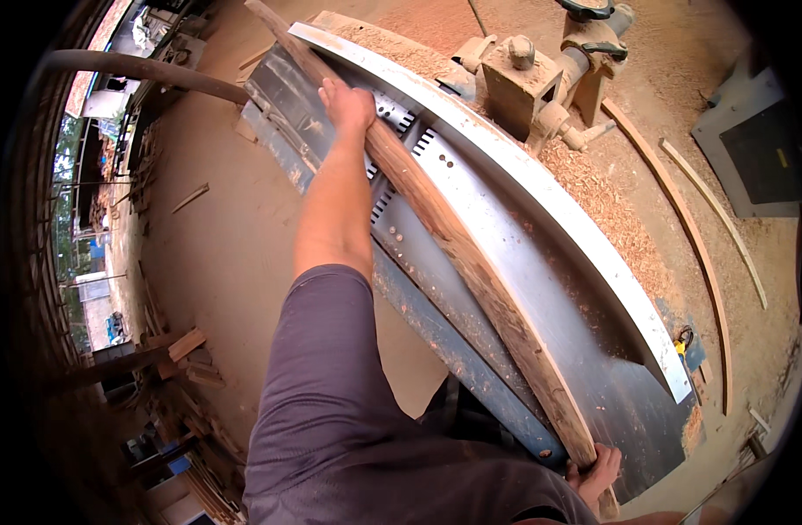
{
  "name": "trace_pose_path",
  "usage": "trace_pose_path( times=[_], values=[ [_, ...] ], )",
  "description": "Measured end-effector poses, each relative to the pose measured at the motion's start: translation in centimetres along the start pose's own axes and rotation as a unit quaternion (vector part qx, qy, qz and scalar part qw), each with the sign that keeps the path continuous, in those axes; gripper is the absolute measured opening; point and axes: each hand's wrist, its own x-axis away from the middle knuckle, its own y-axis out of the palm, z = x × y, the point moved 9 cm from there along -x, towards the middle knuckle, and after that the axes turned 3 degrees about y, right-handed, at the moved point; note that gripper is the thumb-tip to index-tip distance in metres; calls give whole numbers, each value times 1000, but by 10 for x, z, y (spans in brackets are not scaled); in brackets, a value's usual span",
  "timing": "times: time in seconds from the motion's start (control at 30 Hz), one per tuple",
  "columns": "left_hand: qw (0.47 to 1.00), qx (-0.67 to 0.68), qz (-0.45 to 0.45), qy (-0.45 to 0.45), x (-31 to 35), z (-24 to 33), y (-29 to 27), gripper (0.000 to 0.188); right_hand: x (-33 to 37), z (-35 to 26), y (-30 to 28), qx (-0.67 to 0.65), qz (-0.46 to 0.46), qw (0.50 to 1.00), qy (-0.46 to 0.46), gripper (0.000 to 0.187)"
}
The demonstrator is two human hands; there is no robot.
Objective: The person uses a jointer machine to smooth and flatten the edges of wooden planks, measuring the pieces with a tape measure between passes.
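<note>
A long rough-edged wooden board lies lengthwise over the metal bed of a jointer, beside its long pale fence. My left hand grips the board toward its far end, near the slotted edges around the machine's cutter gap. The fingers lie over the board's top, partly hidden from above. Close to my body, my right hand is closed around the near end of the same board. Part of that hand's grip is hidden by the wood.
A dusty clamp-like machine head stands beyond the fence, amid wood shavings. Thin wooden strips lie on the floor at right, near a grey box-shaped unit. Wood offcuts are piled at left.
</note>
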Motion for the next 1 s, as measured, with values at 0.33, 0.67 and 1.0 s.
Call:
trace_pose_path(
  times=[0.33,0.67,1.0],
  values=[
    [997,-29,12,76,112,45,-4,62,7,4,1,10,-37,999,-4,64],
    [996,76,-46,1,282,121,-29,63,103,125,-32,24,-74,995,-56,69],
    [994,100,-26,-36,268,118,-30,65,85,119,-32,3,-31,995,-92,60]
  ],
)
